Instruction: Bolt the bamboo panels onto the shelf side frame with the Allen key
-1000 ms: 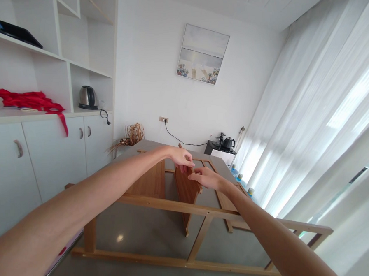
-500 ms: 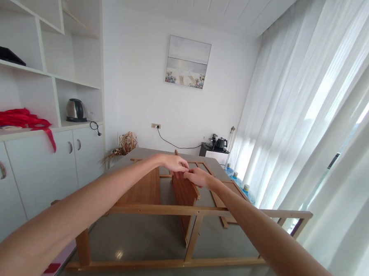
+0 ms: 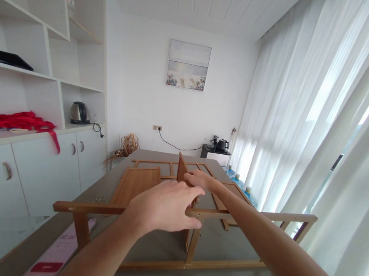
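A wooden frame (image 3: 256, 262) with a crossbar stands on edge across the table. Its top rail (image 3: 275, 216) runs behind my left hand (image 3: 166, 203), whose thumb and fingers are spread apart around the rail's height; whether they touch it is unclear. Just beyond, my right hand (image 3: 200, 180) is closed on the edge of an upright wooden panel (image 3: 182, 167). The panel's lower end shows beneath the rail beside the crossbar (image 3: 194, 244). My left hand hides its middle.
A flat wooden panel (image 3: 140, 179) and more slatted frame parts (image 3: 153, 161) lie on the grey table (image 3: 154, 154). Small metal pieces (image 3: 98, 199) sit at left. A phone (image 3: 51, 260) showing a timer lies near the table's left edge. Water bottles (image 3: 247, 192) stand by the curtain.
My left hand has come away from the panel, back toward me and down to the frame's top rail, its fingers opening. My right hand stays at the panel. The view has shifted slightly.
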Available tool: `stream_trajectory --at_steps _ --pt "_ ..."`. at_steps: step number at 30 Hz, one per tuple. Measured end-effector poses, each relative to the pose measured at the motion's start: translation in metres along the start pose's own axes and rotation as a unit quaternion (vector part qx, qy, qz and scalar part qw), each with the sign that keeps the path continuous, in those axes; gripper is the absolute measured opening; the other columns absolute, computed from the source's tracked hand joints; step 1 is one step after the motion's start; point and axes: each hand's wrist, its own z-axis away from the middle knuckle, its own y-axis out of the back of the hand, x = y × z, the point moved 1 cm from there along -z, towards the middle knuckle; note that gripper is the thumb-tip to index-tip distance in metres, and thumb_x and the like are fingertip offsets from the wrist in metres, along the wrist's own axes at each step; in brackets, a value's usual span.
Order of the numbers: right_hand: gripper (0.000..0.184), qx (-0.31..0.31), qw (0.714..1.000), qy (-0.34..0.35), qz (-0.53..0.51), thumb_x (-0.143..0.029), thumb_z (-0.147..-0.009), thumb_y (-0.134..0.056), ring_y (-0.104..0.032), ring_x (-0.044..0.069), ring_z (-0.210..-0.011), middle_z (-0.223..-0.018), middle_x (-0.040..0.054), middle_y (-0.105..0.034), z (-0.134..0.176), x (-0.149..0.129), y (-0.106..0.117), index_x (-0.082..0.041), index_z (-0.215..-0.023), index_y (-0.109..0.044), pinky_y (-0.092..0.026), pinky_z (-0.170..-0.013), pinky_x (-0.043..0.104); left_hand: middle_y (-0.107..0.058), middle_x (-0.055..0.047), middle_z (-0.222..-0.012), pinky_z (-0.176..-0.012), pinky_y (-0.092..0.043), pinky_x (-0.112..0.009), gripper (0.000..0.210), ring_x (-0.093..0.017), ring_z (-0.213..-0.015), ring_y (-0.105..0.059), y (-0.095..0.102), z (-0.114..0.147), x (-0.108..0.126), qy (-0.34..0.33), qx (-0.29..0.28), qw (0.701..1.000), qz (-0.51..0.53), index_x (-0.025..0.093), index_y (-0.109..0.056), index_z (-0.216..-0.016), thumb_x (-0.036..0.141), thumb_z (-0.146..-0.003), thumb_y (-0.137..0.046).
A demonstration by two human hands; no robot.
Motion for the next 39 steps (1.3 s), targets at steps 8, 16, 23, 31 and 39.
stream_trajectory --at_steps 8,16,23,31,39 --pt "0.034 -0.041 0.999 -0.020 0.030 -0.043 -0.099 -0.061 -0.067 0.019 -0.100 -0.117 0.0061 -0.066 0.024 -0.013 0.005 -0.017 -0.120 -0.062 -0.057 -0.087 0.039 -0.075 0.003 -0.097 -0.073 -0.045 -0.031 0.034 -0.023 -0.090 -0.070 -0.051 0.014 -0.010 0.038 0.120 0.989 0.075 0.037 -0.060 -0.129 0.045 -0.096 -0.058" --pt "0.036 -0.021 0.996 -0.009 0.083 -0.051 -0.099 -0.055 -0.066 0.016 -0.088 -0.097 0.0031 -0.069 0.024 -0.015 0.009 -0.016 -0.098 -0.066 -0.054 -0.083 0.036 -0.075 0.006 -0.109 -0.080 -0.047 -0.036 0.029 -0.024 -0.095 -0.071 -0.069 0.016 -0.012 0.033 0.180 0.983 0.024 0.037 -0.060 -0.126 0.043 -0.098 -0.058" --pt "0.040 0.009 0.996 0.021 0.087 -0.045 -0.093 -0.043 -0.066 0.021 -0.077 -0.079 0.0084 -0.070 0.029 -0.021 0.015 -0.018 -0.070 -0.062 -0.039 -0.058 0.027 -0.073 0.008 -0.115 -0.077 -0.047 -0.033 0.037 -0.022 -0.096 -0.072 -0.060 0.013 -0.011 0.031 0.155 0.985 0.064 0.044 -0.053 -0.133 0.040 -0.097 -0.057" --pt "0.036 0.025 0.995 0.019 0.099 -0.042 -0.092 -0.044 -0.067 0.025 -0.083 -0.085 0.0131 -0.072 0.028 -0.021 0.011 -0.016 -0.078 -0.065 -0.039 -0.062 0.028 -0.072 0.003 -0.079 -0.062 -0.040 -0.030 0.035 -0.026 -0.078 -0.071 -0.053 0.013 -0.016 0.042 0.085 0.995 0.031 0.042 -0.056 -0.133 0.039 -0.098 -0.053" --pt "0.036 -0.005 0.994 0.015 0.112 -0.042 -0.093 -0.048 -0.067 0.022 -0.079 -0.077 0.0085 -0.071 0.029 -0.024 0.011 -0.020 -0.068 -0.062 -0.039 -0.058 0.025 -0.069 0.001 -0.109 -0.077 -0.047 -0.031 0.030 -0.020 -0.091 -0.069 -0.054 0.005 -0.021 -0.013 0.132 0.989 0.059 0.039 -0.064 -0.127 0.041 -0.099 -0.055"
